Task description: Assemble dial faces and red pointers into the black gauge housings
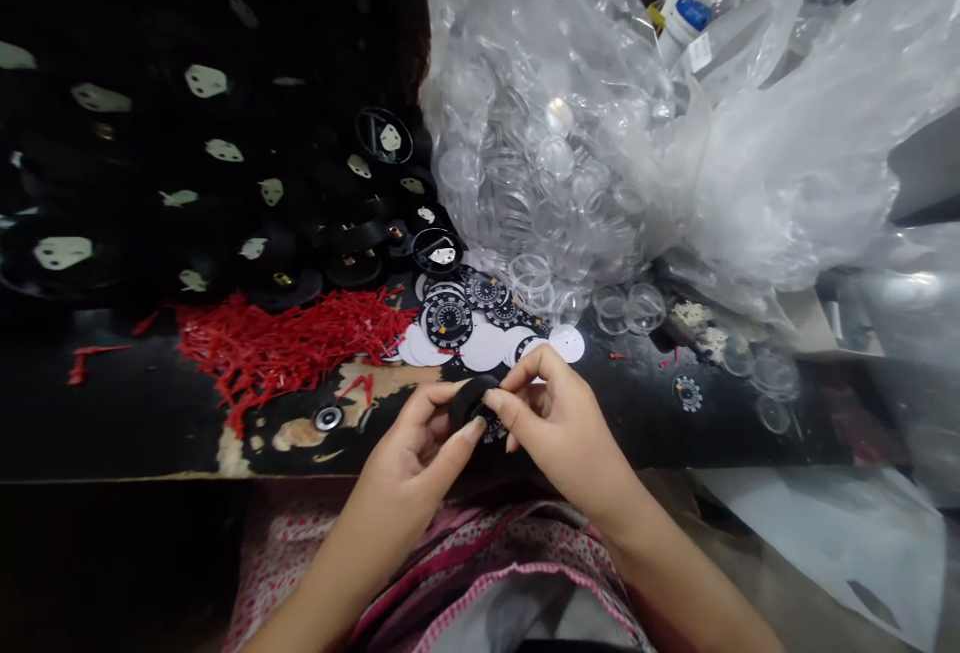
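Note:
A small round black housing [471, 401] is held up near the table's front edge, between both hands. My left hand [424, 443] grips its left side, with the thumb at the front. My right hand [544, 413] pinches at its right side, and part of a dark printed dial [493, 427] shows beneath those fingers. Just behind the hands lie black dials with white markings [448, 319] and white discs [484, 347]. A heap of red pointers [292, 338] spreads to the left.
Many black housings with pale plates [206, 81] are piled at the back left. A large plastic bag [540, 173] of clear round covers stands behind the dials. One loose dial [688, 393] and clear rings [774, 374] lie on the right; a metal ring [328, 418] is at left.

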{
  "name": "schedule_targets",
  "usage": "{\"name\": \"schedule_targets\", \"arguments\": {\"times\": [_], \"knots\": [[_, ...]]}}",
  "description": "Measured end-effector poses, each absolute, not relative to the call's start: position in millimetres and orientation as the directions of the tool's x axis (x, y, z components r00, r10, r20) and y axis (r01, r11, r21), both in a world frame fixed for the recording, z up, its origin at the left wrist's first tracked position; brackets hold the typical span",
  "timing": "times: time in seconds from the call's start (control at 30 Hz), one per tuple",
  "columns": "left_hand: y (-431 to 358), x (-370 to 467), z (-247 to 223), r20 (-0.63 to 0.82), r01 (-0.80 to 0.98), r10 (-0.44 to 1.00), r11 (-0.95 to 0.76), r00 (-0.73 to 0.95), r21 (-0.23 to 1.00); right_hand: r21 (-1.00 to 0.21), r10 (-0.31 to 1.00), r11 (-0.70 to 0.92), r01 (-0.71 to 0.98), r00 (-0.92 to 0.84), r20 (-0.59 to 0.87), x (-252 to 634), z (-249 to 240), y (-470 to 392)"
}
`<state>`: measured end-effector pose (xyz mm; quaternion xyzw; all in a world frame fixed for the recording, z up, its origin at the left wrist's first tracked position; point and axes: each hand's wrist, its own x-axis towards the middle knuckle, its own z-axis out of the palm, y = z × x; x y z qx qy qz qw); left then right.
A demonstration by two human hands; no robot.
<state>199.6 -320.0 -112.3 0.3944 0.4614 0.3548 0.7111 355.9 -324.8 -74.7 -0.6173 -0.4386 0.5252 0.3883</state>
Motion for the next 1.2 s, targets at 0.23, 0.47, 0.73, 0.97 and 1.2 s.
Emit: {"name": "schedule_targets", "arguments": {"times": [0.23,0.47,0.73,0.97,1.2], "knots": [[-319,202,-106,-0.346,-0.061,0.9,0.374,0.267,0.926,-0.934,0.937,-0.351,0.063,0.02,-0.35,357,-74,-322],[-319,202,-107,-0.299,-0.023,0.917,0.316,0.265,0.949,-0.944,0.952,-0.306,0.125,0.039,-0.304,357,-70,-329],[-320,200,-110,-0.268,-0.031,0.917,0.29,0.296,0.957,-0.939,0.955,-0.297,0.171,0.048,-0.293,355,-72,-329],[-319,198,-110,-0.3,-0.019,0.912,0.318,0.279,0.948,-0.929,0.93,-0.367,0.052,-0.018,-0.368,354,-82,-326],[-316,202,-115,-0.588,-0.255,0.795,0.606,0.151,0.754,-0.961,0.984,-0.178,0.212,0.053,-0.171,355,-70,-330]]}}
